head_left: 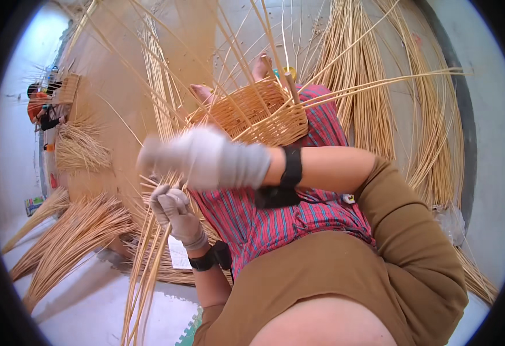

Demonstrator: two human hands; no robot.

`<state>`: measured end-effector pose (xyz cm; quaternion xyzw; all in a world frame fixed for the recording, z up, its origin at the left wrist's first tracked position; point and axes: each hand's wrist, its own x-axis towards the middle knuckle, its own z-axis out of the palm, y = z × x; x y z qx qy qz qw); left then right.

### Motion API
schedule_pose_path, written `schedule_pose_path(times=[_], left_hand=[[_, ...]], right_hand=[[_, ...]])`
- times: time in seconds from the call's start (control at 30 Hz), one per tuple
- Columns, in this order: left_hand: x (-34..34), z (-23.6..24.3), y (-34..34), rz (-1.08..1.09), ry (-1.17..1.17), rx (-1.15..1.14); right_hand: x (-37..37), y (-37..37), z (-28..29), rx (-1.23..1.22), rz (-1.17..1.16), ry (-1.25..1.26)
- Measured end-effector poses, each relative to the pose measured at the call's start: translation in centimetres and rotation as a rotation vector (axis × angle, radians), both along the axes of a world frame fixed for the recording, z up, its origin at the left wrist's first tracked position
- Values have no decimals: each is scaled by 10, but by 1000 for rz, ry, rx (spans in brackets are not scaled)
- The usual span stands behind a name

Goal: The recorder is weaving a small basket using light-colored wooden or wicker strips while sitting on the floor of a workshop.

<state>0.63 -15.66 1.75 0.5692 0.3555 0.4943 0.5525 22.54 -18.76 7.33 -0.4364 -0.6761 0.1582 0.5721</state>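
Far left, another person (40, 109) sits among bundles of cane (74, 236) on the floor. Our gloved left hand (174, 213) has its grip closed around a bunch of long cane strands (149, 259) at our near left. Our right hand (206, 158), blurred, crosses above it; we cannot tell its grip. We judge the strands want steady tension, fed one at a time. The half-woven basket (258, 112) rests on our lap, farther right, holding only its upright stakes.

A basket-weaving workshop — cane bundles (74, 230) heaped over the floor (97, 311), a half-woven basket (258, 115) amid them.
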Motion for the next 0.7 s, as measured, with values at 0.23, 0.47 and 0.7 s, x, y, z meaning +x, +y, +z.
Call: schedule_pose_path(times=[0.23,0.47,0.7], left_hand=[[12,-42,-21,82,-10,128],[25,-84,-62,-208,434,-315],[19,-82,-18,-25,417,-290]], right_hand=[[70,-48,-134,-412,-674,996],[59,-47,-181,-291,-578,1061],[78,-50,-168,-438,-441,1150]])
